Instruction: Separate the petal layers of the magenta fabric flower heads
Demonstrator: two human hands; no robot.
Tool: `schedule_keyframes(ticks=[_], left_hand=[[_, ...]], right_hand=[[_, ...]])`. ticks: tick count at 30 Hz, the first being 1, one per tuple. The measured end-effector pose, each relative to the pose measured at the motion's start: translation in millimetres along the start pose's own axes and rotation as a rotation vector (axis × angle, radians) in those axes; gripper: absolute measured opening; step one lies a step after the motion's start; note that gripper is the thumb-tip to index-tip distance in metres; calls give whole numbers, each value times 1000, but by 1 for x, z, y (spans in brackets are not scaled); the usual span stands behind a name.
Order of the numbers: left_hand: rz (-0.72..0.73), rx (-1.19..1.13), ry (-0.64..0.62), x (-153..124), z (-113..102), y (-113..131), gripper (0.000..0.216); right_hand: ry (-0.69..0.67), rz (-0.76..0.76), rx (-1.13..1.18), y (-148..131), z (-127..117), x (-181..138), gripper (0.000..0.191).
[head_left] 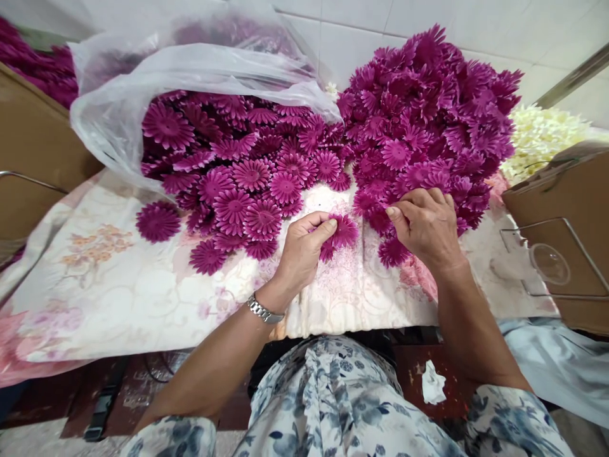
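Between the thumb and forefinger of my left hand (307,244) is a magenta artificial flower head (345,231), held a little above the cloth. My right hand (428,225) is closed, its thumb against the curled fingers, at the front of a tall heap of magenta flower heads (428,108); anything in its pinch is too small or hidden to make out. A second pile of flatter flower heads (247,190) spills from a clear plastic bag (109,95) behind and left of my left hand.
A floral tablecloth (143,298) covers the table. Cardboard boxes flank it, with one box (561,216) at right bearing a wire frame and a small clear plastic cup (549,263). Cream flowers (545,139) lie behind that box. A tiled wall (347,38) stands at the back.
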State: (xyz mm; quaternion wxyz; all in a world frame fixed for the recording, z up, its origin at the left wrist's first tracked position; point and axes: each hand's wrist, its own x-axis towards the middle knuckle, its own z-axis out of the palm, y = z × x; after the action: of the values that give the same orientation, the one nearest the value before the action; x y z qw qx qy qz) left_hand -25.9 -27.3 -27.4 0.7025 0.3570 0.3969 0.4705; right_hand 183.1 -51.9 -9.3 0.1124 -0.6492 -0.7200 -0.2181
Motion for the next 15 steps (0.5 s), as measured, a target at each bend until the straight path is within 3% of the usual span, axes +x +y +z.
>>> schedule_keyframes(ticks=[6,12,15], left_hand=[[-11,-22,-4,1,0,-1,12],[8,-15,-28,1,0,-1,10],[12,-1,-30,0,1,-2,10]], right_hand=[[18,30,61,-1,10,0,22],[47,42,128,-1,-1,-1,25],[91,38,173,-2,-7,-1,17]])
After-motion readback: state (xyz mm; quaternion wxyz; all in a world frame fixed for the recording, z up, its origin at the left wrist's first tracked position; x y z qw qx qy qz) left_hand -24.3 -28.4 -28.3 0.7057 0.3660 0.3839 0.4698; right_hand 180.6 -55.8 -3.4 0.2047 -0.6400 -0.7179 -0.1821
